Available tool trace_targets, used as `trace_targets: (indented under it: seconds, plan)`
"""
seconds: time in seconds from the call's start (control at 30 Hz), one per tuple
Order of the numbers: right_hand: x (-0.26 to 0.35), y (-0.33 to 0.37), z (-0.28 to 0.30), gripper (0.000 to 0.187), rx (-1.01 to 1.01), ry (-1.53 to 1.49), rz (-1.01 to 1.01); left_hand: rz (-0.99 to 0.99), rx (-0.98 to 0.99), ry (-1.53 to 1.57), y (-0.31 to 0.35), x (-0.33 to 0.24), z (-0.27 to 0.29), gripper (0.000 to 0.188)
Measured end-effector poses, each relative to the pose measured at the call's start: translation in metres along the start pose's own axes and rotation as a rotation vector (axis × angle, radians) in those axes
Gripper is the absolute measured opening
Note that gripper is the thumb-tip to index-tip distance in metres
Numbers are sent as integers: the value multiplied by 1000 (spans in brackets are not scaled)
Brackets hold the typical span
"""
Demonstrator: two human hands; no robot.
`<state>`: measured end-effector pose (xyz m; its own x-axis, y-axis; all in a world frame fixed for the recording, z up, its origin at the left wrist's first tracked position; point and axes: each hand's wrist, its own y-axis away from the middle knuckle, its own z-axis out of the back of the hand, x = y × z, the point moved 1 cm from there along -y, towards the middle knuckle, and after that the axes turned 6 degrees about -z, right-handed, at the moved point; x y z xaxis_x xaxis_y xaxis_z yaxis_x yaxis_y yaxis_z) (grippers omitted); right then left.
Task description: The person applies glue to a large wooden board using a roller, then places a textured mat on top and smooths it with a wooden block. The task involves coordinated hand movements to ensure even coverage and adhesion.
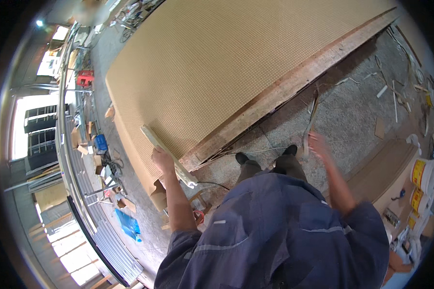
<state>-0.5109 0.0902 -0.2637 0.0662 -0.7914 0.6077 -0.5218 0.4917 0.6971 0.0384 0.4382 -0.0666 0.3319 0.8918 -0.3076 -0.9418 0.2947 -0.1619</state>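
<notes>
My left hand (162, 160) is closed round a long pale strip of wood or plastic (152, 136), over the corner of a big table-like stack. A brown dimpled sheet (197, 72) covers this stack, and a worn wooden board (275, 96) runs along its near edge. My right hand (318, 144), smeared by motion, is out over the floor to the right of the stack. Its fingers appear closed on a thin, narrow strip (306, 137) that reaches up toward the board; its exact kind is unclear.
Scraps and loose straps (390, 91) litter the concrete floor at the right. White buckets with yellow labels (422, 176) stand near flat brown cardboard (381, 168). At the left are a red crate (85, 78), a blue container (101, 142) and long metal profiles (111, 250).
</notes>
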Motion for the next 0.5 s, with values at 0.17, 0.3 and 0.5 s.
trace_targets:
  seconds: [0.17, 0.3, 0.5]
  plan:
    - [0, 164, 248, 48, -836, 151, -91, 134, 43, -114, 17, -18, -10, 62]
    - [-42, 267, 337, 21, -1007, -100, -167, 126, 2, -304, 18, -9, -21, 62]
    - [-140, 302, 309, 13, -905, -238, -260, -5, 27, -181, -39, -13, -47, 55]
